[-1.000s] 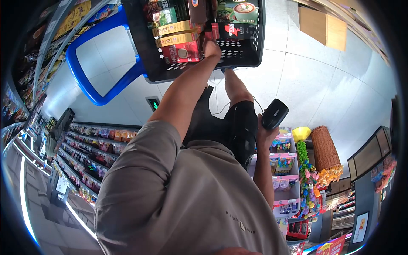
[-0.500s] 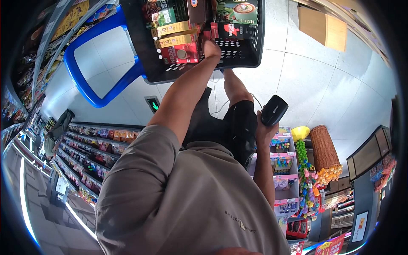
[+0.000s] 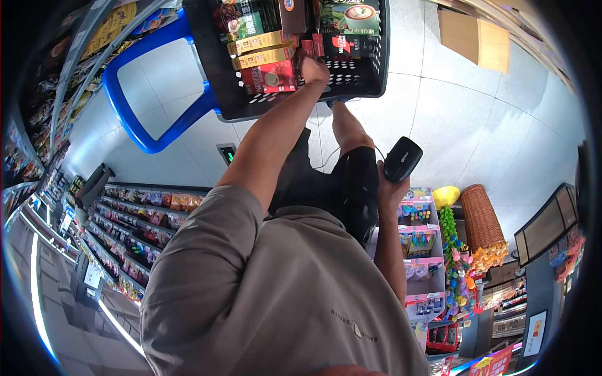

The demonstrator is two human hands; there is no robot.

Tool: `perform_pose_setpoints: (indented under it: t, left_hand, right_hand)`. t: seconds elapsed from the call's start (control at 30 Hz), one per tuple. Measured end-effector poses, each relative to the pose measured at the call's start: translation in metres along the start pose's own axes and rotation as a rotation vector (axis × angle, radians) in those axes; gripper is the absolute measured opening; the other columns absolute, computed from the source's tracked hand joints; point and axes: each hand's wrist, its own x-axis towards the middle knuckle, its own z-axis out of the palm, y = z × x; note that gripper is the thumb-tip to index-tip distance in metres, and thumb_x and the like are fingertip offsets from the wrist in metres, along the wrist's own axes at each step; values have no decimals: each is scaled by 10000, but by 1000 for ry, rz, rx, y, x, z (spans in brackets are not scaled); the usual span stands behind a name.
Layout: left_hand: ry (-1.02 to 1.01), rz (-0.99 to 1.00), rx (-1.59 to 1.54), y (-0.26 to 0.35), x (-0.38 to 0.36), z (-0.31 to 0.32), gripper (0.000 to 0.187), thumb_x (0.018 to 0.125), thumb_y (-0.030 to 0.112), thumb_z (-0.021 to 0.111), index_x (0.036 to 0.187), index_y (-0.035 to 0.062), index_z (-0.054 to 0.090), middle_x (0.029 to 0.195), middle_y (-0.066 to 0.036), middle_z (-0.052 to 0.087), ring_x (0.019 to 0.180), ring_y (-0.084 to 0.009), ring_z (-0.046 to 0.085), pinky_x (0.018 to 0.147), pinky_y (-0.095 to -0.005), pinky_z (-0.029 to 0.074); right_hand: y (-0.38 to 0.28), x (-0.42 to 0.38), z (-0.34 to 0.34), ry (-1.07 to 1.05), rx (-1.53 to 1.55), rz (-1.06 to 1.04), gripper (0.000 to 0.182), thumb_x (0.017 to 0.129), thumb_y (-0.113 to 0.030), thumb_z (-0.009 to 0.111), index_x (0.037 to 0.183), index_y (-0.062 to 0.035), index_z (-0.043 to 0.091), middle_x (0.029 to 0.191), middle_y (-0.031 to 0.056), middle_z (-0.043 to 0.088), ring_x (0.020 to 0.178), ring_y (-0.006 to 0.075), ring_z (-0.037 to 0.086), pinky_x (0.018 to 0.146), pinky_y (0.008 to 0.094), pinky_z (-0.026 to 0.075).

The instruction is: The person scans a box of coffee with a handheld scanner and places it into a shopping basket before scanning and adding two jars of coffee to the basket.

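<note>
My left hand (image 3: 315,71) reaches into a black shopping basket (image 3: 251,111), its fingers closed at the edge of a red Nescafé coffee box (image 3: 271,76). The fingertips are partly hidden. Beside the hand lie yellow boxes (image 3: 262,50), a dark brown box (image 3: 295,17) and small red packs (image 3: 312,45). Farther in are a green coffee package (image 3: 357,17) and a black-and-red Nescafé package (image 3: 348,46). Away from the basket, my right hand (image 3: 392,191) is wrapped round a black handheld scanner (image 3: 403,159). A thin cable runs near it.
A blue handle frame (image 3: 119,103) sticks out from the basket's left side. Shelves of packaged goods (image 3: 150,219) line the left. Cardboard (image 3: 473,41) lies on the tiled floor (image 3: 451,125) at upper right. A pink-edged display rack (image 3: 421,250) and a wicker basket (image 3: 481,216) stand right.
The view has shifted slightly, so the basket and its blue handle appear a little farther right. The scanner in my right hand has tilted a little. My left hand stays by the red box.
</note>
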Motion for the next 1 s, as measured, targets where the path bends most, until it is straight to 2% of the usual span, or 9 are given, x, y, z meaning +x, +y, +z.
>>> perform_pose_setpoints:
  t: [0.1, 0.3, 0.37, 0.43, 0.5, 0.53, 0.6, 0.8, 1.0]
  left_hand:
    - [54, 82, 32, 0, -7, -10, 441, 783, 58, 587, 1185, -25, 425, 942, -282, 620, 946, -447, 593, 799, -486, 484]
    - [-128, 68, -109, -9, -14, -41, 397, 735, 15, 549, 1120, -41, 470, 1023, -304, 560, 972, -467, 547, 840, -499, 452]
    - [-63, 446, -51, -23, -19, -49, 336, 709, 4, 565, 1041, -37, 531, 1015, -255, 561, 970, -449, 537, 839, -483, 448]
    - [-233, 342, -146, -5, -41, -88, 331, 723, 13, 583, 1051, -23, 552, 1011, -248, 567, 974, -427, 547, 842, -458, 457]
    - [-41, 580, -279, -25, -52, -90, 262, 755, 51, 618, 1002, -19, 566, 965, -241, 588, 949, -410, 571, 810, -442, 467]
    - [-197, 441, -180, -15, -61, -116, 219, 764, 52, 618, 968, -7, 562, 915, -213, 605, 899, -397, 590, 770, -439, 478]
    - [-243, 471, -296, -13, -76, -145, 122, 838, 99, 616, 909, 17, 559, 779, -164, 616, 754, -350, 627, 678, -393, 496]
    - [-255, 508, -461, -6, -104, -219, 119, 902, 120, 575, 913, 3, 552, 777, -138, 652, 758, -243, 672, 676, -340, 509]
    - [-313, 387, -440, 0, -96, -285, 404, 952, 361, 508, 908, -16, 647, 680, -156, 648, 716, -265, 675, 659, -359, 499]
  right_hand:
    - [-9, -4, -2, 2, 9, 57, 304, 743, -94, 763, 993, 24, 635, 871, 117, 692, 802, 209, 669, 757, 320, 499]
    - [-32, -11, -8, 25, -3, 22, 315, 731, -116, 765, 963, 31, 611, 835, 141, 677, 756, 231, 653, 720, 351, 498]
    - [-33, -17, -11, 42, 28, -15, 323, 726, -122, 768, 958, 34, 606, 821, 145, 671, 740, 233, 643, 707, 357, 496]
    - [-38, -19, -9, 60, 94, -52, 335, 720, -127, 771, 952, 39, 596, 798, 149, 660, 718, 234, 626, 689, 363, 491]
    - [-40, -23, -9, 58, 141, -107, 344, 720, -126, 770, 961, 41, 590, 794, 153, 657, 714, 232, 620, 681, 365, 488]
    - [-43, -26, -9, 55, 144, -142, 349, 719, -127, 769, 969, 39, 590, 798, 155, 657, 715, 231, 620, 678, 366, 487]
    - [-57, -33, -13, 23, 138, -131, 355, 713, -125, 770, 979, 28, 591, 809, 148, 660, 725, 229, 626, 684, 369, 489]
    - [-62, -44, -3, 28, 152, -242, 338, 725, -145, 750, 978, -6, 573, 809, 139, 653, 733, 272, 645, 698, 368, 494]
    - [-97, -66, 7, 6, 191, -231, 384, 668, -163, 771, 967, -9, 585, 812, 130, 669, 737, 235, 653, 700, 350, 500]
